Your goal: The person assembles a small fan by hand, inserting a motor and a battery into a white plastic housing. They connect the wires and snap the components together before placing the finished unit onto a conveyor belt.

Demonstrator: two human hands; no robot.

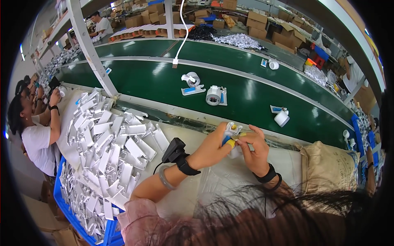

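Over the near edge of the covered worktable, my left hand [216, 142] is closed around a white plastic part [233, 128] with a blue piece showing beside the thumb. My right hand [255, 151] meets it from the right, its thumb and index finger pinched at the part's near side. Yellow coverings show on some fingertips. Whatever small thing sits between the right fingertips is too hidden to name. To the left of my left hand, a heap of white plastic brackets [107, 137] spreads over the worktable [182, 197].
A blue crate [67, 211] of similar brackets stands at the lower left. Beyond the table runs a green conveyor belt [152, 84], carrying white round assemblies [213, 96]. A brown sack [330, 166] lies to the right. A white cable [180, 37] hangs ahead; a co-worker [39, 131] works at left.
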